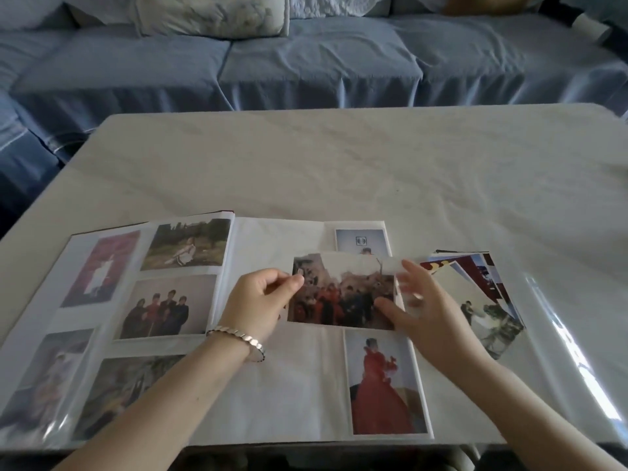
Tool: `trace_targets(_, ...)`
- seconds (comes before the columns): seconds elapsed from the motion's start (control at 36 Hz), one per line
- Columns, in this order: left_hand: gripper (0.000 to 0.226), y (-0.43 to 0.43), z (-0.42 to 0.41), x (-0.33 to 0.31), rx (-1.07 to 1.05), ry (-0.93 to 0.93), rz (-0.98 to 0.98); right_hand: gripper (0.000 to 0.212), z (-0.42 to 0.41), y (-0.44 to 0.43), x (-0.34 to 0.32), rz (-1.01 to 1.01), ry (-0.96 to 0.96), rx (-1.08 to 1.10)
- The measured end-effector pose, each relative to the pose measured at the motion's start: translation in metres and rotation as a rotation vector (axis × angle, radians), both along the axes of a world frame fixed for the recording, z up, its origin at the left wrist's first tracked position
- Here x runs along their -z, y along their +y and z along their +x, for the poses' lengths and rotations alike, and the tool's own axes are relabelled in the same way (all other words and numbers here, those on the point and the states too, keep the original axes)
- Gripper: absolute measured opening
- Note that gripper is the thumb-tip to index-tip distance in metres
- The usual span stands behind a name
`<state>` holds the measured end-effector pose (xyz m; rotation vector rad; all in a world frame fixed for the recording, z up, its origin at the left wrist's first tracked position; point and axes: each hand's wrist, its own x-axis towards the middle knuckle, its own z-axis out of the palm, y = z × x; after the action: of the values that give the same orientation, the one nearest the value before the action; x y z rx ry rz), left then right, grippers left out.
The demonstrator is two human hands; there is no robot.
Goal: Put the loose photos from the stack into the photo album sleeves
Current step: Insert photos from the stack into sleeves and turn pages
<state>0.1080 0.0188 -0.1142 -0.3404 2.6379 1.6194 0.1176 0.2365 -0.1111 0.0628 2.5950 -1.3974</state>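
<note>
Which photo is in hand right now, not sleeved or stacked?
The landscape group photo of people in red and dark coats: the left hand pinches its left edge; the rest lie flat.

A pale table [339,158] stands before a blue sofa [306,62] bearing a cushion [210,15]

I see my left hand [261,297] pinching the left edge of a group photo [339,294] above the open album's [272,385] right page. My right hand [421,311] sits at the opposite edge with its thumb on the print. Its fingers are blurred, so I can't tell whether it grips. The fanned stack [482,294] lies just right of the album on the desk [339,171].
</note>
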Motion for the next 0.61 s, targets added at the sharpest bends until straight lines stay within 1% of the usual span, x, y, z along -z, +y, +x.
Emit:
trace_targets(0.03, 0.024, -0.004, 0.000, -0.001, 0.005, 0.028, -0.021, 0.041, -0.004, -0.002, 0.000, -0.118, -0.079, 0.017)
trace_targets(0.06, 0.024, -0.009, 0.000, -0.003, 0.009, 0.056, -0.037, 0.026, -0.007, -0.004, 0.000, -0.205, -0.113, 0.012)
trace_targets(0.08, 0.025, -0.013, 0.000, -0.005, 0.011, 0.083, -0.057, 0.015, -0.008, -0.006, 0.000, -0.251, -0.132, 0.005)
trace_targets(0.11, 0.027, -0.018, 0.000, -0.005, 0.010, 0.112, -0.088, 0.013, -0.009, -0.007, 0.001, -0.273, -0.140, -0.002)
trace_targets(0.17, 0.030, -0.030, -0.001, -0.003, 0.021, 0.153, -0.193, 0.017, -0.011, -0.011, 0.003, -0.318, -0.144, 0.017)
trace_targets(0.22, 0.017, -0.045, -0.003, -0.003, 0.051, 0.178, -0.349, 0.019, -0.018, -0.012, 0.004, -0.328, -0.098, 0.084)
trace_targets(0.25, 0.014, -0.053, -0.005, 0.000, 0.074, 0.192, -0.462, 0.021, -0.022, -0.011, 0.004, -0.309, -0.054, 0.131)
trace_targets(0.33, 0.045, -0.073, -0.010, 0.010, 0.156, 0.160, -0.787, 0.025, -0.037, -0.005, 0.006, -0.176, 0.106, 0.245)
trace_targets(0.39, 0.057, -0.082, -0.012, 0.017, 0.163, 0.058, -0.893, 0.027, -0.048, -0.002, 0.006, -0.077, 0.202, 0.282)
trace_targets(0.47, 0.066, -0.087, -0.014, 0.030, 0.155, -0.079, -0.933, 0.023, -0.062, 0.000, 0.006, 0.069, 0.256, 0.313)
trace_targets(0.53, 0.066, -0.087, -0.014, 0.034, 0.133, -0.084, -0.904, 0.019, -0.067, 0.000, 0.007, 0.156, 0.270, 0.294)
trace_targets(0.61, 0.064, -0.087, -0.013, 0.038, 0.102, -0.043, -0.887, 0.020, -0.069, -0.002, 0.008, 0.230, 0.280, 0.212)
